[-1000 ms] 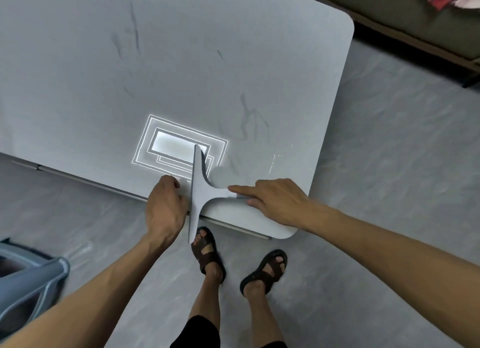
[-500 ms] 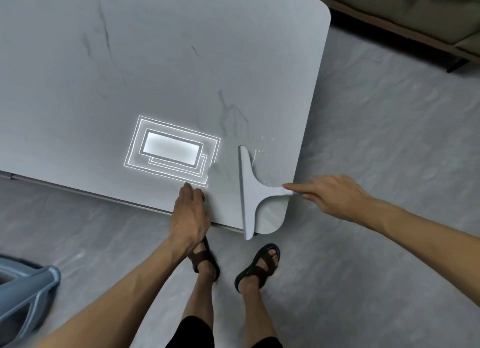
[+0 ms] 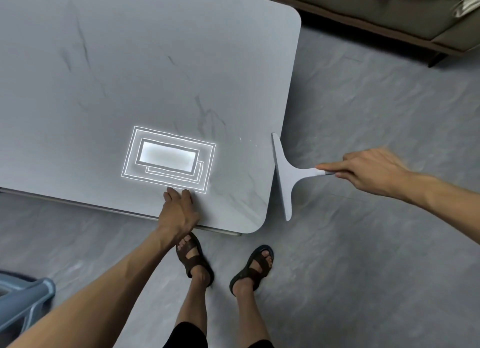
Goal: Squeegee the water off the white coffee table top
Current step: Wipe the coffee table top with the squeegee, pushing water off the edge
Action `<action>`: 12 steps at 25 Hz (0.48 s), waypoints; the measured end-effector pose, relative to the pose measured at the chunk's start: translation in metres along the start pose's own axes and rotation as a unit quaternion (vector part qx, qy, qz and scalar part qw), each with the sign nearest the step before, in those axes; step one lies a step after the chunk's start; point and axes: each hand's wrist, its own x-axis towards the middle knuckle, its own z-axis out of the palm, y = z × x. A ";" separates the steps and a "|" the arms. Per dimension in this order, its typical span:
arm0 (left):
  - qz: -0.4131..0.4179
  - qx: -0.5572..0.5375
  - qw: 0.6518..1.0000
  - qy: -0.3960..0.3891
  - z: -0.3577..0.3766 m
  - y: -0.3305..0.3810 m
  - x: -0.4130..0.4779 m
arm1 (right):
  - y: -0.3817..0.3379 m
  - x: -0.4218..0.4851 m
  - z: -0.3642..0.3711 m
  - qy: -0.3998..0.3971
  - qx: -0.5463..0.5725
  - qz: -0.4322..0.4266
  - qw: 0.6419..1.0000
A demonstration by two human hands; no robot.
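Note:
The white coffee table top (image 3: 145,69) with faint grey veins fills the upper left, its rounded near-right corner by my feet. My right hand (image 3: 368,169) grips the handle of a pale grey T-shaped squeegee (image 3: 283,176). Its blade stands just past the table's right edge, over the floor. A few tiny bright specks lie on the top near that edge. My left hand (image 3: 179,207) rests flat on the table's near edge, fingers together, holding nothing. A ceiling light is mirrored in the top (image 3: 168,158).
Grey tiled floor (image 3: 363,256) surrounds the table. A sofa (image 3: 389,12) with a striped cloth runs along the upper right. A blue plastic stool (image 3: 23,303) is at the lower left. My sandalled feet (image 3: 223,264) stand at the table's corner.
My right hand has dragged the squeegee rightward across the table's near corner and off its right edge. My left hand let go of the blade and shifted right along the near edge.

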 end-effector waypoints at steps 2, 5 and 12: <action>0.007 -0.041 0.998 0.037 0.002 -0.002 -0.001 | -0.008 0.002 -0.010 -0.003 0.006 -0.019 1.000; -0.039 -0.136 0.983 0.121 0.002 -0.006 -0.005 | -0.048 0.023 -0.022 -0.010 0.016 -0.095 0.995; -0.098 -0.185 0.964 0.165 0.002 -0.028 -0.004 | -0.160 0.099 -0.008 -0.004 0.021 -0.237 0.971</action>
